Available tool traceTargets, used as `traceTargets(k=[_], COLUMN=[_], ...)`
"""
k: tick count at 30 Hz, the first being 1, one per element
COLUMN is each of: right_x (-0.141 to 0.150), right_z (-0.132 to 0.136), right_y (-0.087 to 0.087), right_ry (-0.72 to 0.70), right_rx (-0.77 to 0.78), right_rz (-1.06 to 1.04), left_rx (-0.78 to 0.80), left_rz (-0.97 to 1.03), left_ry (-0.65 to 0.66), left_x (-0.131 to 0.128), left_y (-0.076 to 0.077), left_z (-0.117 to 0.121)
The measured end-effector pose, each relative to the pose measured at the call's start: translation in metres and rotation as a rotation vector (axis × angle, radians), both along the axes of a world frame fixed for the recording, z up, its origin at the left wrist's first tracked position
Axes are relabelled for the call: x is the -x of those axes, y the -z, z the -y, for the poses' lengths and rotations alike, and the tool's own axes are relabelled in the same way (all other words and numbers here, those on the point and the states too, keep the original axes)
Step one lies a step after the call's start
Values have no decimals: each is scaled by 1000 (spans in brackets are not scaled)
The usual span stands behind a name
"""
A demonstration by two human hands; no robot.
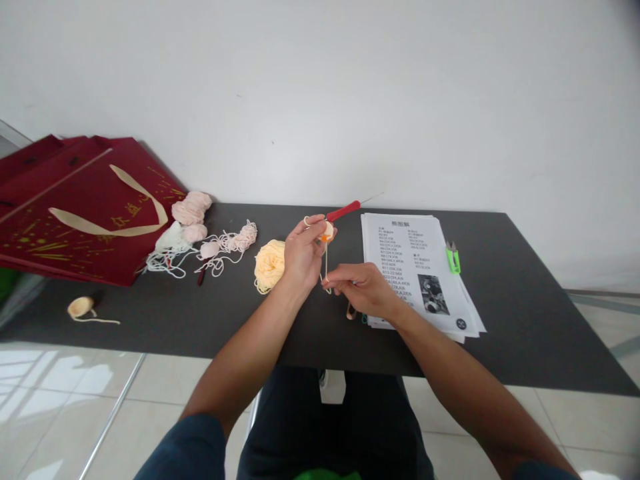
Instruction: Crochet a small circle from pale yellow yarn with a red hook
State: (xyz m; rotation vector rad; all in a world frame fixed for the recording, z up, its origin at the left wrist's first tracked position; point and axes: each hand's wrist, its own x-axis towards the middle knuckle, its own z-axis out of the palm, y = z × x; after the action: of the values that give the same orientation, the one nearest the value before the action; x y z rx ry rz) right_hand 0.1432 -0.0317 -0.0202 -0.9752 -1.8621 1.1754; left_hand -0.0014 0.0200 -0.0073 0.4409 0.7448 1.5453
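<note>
My left hand (305, 257) is closed around a small cream crochet piece (327, 231) with an orange spot on it. A crochet hook with a red handle (344, 211) sticks out of the same grip, its thin metal end pointing up and to the right. From the piece a cream yarn strand (327, 260) runs down to my right hand (367, 287), whose thumb and fingers pinch it. Partly behind my left wrist lies a ball of pale yellow yarn (270, 265). Beneath my right hand a small brownish object (351, 311) is mostly covered.
Printed pattern sheets (400, 247) lie to the right, with green thread snips (453, 259) on their edge. Pink yarn (191, 208), white yarn (173, 240) and a red gift bag (75, 207) are at left. A small cream crocheted cup (80, 307) sits near the front edge.
</note>
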Motion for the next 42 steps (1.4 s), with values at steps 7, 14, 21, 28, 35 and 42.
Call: traceTargets(k=[7, 14, 21, 28, 35, 42], right_x=[-1, -9, -16, -16, -6, -3], right_z=[2, 1, -17, -19, -15, -13], right_y=[-2, -6, -14, -20, -20, -19], right_ry=[-141, -415, 122, 358, 410, 428], right_rx=[97, 293, 206, 272, 238, 241], right_rz=[-135, -129, -39, -568, -678, -720], left_rx=[11, -15, -120, -213, -249, -258], left_rz=[-48, -27, -121, -415, -450, -426], left_ry=[-53, -78, -75, 123, 100, 42], left_x=[-13, -11, -6, -11, -10, -11], left_y=[0, 0, -5, -6, -9, -11], left_z=[6, 5, 6, 25, 26, 27])
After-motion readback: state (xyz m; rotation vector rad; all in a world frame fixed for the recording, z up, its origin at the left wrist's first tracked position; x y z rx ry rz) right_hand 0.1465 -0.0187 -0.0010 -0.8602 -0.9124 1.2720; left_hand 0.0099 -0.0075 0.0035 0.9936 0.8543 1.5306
